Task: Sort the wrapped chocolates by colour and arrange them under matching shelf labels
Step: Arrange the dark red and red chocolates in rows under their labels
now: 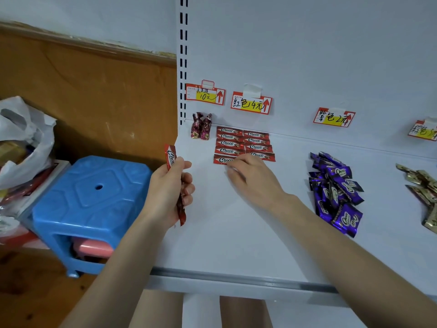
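Risk: right hand [250, 174], fingers flat on the front bar of the red rows [243, 143] under the red label [251, 104], could drag them crooked (they lie long axis left-right on the shelf [224, 233]), while left hand [171, 188] pinches spare red bars [170, 158] upright, logo end up.

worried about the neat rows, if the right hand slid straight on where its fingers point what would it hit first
The right hand would meet the front red chocolate bar first; its fingertips look already at that bar's edge, though contact is unclear.
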Motion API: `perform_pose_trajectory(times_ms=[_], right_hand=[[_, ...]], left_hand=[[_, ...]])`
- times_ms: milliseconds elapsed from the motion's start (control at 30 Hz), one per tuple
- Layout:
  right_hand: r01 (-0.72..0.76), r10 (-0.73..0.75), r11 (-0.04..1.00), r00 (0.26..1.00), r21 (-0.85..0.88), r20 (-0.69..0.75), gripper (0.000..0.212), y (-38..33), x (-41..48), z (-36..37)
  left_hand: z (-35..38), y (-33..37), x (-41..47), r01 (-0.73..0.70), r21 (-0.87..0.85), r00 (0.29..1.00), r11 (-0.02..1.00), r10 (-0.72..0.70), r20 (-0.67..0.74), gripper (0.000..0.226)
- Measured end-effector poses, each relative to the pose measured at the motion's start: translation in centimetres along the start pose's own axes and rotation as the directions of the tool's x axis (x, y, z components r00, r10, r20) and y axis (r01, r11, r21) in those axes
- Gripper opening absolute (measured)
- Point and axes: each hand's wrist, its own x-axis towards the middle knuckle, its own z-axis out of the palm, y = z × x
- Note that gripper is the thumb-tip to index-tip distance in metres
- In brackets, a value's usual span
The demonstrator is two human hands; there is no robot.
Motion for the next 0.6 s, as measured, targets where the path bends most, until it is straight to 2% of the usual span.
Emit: perform_pose_trajectory(times_ms=[200,467,600], right_hand=[[0.007,-0.007,1.0,0.998,-0.001,-0.065,0.024,0.19,-0.01,0.38],[0.011,-0.01,1.0,0.998,0.007,-0.056,0.026,0.39,0.01,0.5],[-0.021,0.034,0.993,0.994,0.117,-0.106,0.026,-0.3,-0.24,-0.34]], left_hand=[[-0.06,-0.09,-0.03,-0.017,0.001,1.0,1.0,0.017,-0.002,0.023],[0.11,-0.12,0.08,-0.019,-0.002,1.0,1.0,0.019,-0.012,0.022],[0.48,-0.05,-0.03,-0.037,-0.068,0.998,0.997,0.034,-0.049,0.022]])
